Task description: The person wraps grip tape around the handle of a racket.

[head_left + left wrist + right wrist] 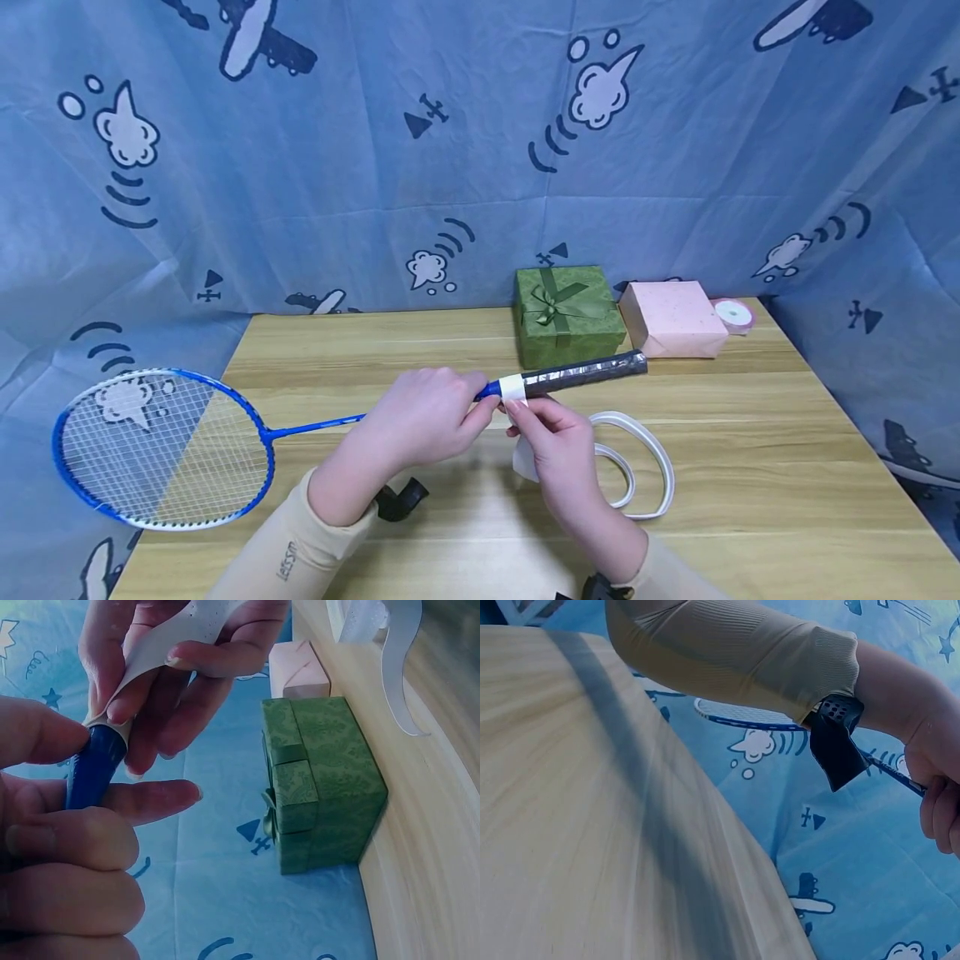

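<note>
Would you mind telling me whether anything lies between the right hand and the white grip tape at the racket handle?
Nothing visible: the right hand already pinches the white grip tape at the racket handle, which the left hand holds.

We hold both forearms forward, converging at centre. Our left hand (423, 417) has its fingers curled into a grip, thumb on top. Our right hand (551, 437) pinches with thumb and forefinger, wrist bent upward.

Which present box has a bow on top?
The green box, nearer the hands. It has a green ribbon bow on its lid; the pink box beside it is plain, with no bow.
</note>
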Tool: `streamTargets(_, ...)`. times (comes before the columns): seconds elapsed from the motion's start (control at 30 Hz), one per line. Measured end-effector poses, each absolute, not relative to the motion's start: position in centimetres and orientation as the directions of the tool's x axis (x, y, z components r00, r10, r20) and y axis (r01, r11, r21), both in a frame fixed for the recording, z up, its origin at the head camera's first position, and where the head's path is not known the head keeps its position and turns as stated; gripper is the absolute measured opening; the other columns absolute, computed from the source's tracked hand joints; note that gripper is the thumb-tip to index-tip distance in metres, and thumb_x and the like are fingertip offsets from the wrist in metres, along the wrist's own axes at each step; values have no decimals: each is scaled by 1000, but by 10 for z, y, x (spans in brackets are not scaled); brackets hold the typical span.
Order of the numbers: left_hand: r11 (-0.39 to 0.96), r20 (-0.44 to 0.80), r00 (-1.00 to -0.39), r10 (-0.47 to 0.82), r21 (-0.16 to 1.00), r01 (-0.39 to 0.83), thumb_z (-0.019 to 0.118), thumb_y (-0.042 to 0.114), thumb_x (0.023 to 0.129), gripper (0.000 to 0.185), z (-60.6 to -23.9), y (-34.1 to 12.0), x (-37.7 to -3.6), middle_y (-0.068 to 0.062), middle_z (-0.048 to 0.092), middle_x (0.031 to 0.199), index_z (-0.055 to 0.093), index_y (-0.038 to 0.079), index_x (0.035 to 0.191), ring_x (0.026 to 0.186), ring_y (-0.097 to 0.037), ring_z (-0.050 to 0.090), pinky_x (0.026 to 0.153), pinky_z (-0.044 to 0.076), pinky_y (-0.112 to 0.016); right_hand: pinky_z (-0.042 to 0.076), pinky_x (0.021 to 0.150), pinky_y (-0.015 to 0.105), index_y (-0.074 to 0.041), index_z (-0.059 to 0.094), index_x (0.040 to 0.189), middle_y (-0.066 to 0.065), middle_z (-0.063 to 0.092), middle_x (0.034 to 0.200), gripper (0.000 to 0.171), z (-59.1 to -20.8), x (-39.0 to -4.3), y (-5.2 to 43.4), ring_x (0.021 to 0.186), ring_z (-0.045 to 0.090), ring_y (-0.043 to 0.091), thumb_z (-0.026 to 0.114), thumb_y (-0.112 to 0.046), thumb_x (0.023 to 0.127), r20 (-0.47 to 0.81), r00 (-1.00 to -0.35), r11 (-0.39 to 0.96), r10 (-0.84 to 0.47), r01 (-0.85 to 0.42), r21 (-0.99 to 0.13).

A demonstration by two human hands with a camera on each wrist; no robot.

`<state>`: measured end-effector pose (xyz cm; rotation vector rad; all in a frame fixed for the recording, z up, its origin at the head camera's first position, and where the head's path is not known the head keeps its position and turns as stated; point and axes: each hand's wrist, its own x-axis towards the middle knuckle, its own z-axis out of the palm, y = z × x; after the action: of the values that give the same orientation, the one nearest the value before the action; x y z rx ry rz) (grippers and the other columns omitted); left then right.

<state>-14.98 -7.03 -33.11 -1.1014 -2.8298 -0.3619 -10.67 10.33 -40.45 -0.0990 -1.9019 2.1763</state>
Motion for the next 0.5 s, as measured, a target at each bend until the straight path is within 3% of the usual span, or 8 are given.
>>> streamTargets(0.5,699,164,-735,658,229,677,54,38,104,36,-330,-71,-149,9,42,58,49,21,73,49,-9,44,45,35,-27,54,68,25,13,71,87,-4,72,74,18,-403,-105,103,64,66,13,75,-3,93,151,-963,-133,221,-183,-974)
